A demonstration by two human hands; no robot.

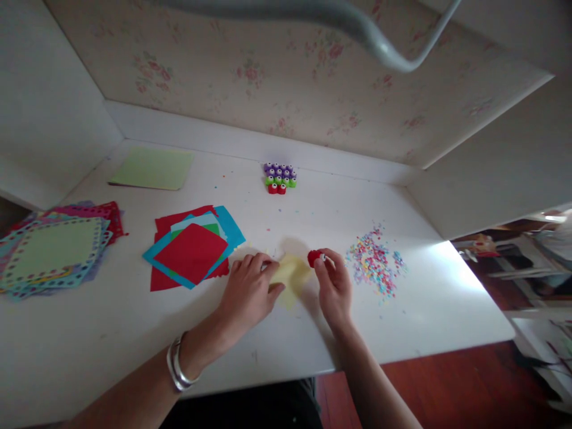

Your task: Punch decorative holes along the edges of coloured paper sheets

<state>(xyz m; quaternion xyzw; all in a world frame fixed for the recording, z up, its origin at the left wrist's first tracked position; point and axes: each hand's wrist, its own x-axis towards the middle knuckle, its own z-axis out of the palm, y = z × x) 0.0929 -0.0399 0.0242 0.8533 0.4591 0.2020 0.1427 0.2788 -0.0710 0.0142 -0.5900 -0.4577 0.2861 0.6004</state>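
Observation:
A small red craft punch (314,257) with a white button is held between the thumb and fingers of my right hand (334,286), just above the table. My left hand (252,286) is at the left edge of a pale yellow sheet of paper (292,275), its thumb and fingers closed on that edge. The sheet lies below and to the left of the punch, apart from it. Its surface looks slightly blurred. More craft punches (280,177) in purple, green and red stand in rows at the back of the table.
Coloured paper squares (192,253) lie stacked left of my left hand. Further left is a pile of sheets with punched edges (58,247); light green sheets (152,168) lie behind. Colourful paper bits (375,262) are scattered at right. A grey curved bar (339,18) hangs overhead.

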